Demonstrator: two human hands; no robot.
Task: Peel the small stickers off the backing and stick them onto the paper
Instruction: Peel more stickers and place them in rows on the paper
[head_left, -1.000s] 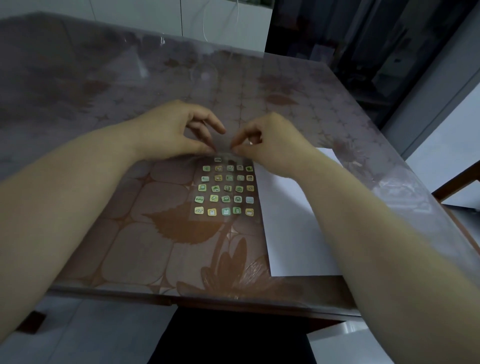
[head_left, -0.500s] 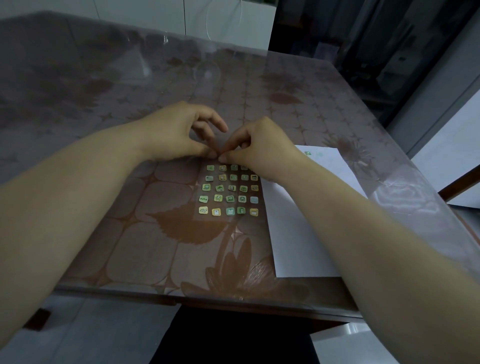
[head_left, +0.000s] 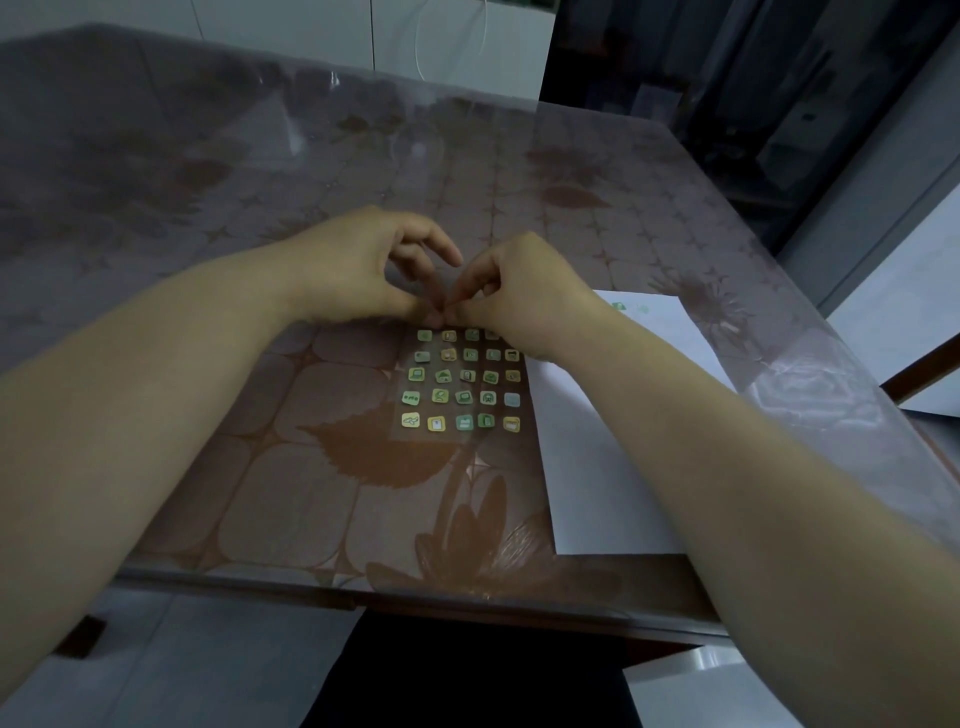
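Observation:
A clear backing sheet with rows of several small green and yellow stickers lies flat on the table. My left hand pinches the sheet's far edge with thumb and forefinger. My right hand meets it fingertip to fingertip at that same edge, pinching there; whether a sticker is between its fingers is hidden. White paper lies right of the sheet, partly under my right forearm, with two small green stickers stuck near its far corner.
The table has a brown leaf-patterned cloth under a clear glossy cover. Its near edge runs just below the paper. A dark doorway and a white wall lie beyond the table's far right side.
My right hand has moved left until its fingertips touch my left hand's at the sheet's far edge. The paper's far corner with its stickers has come into view.

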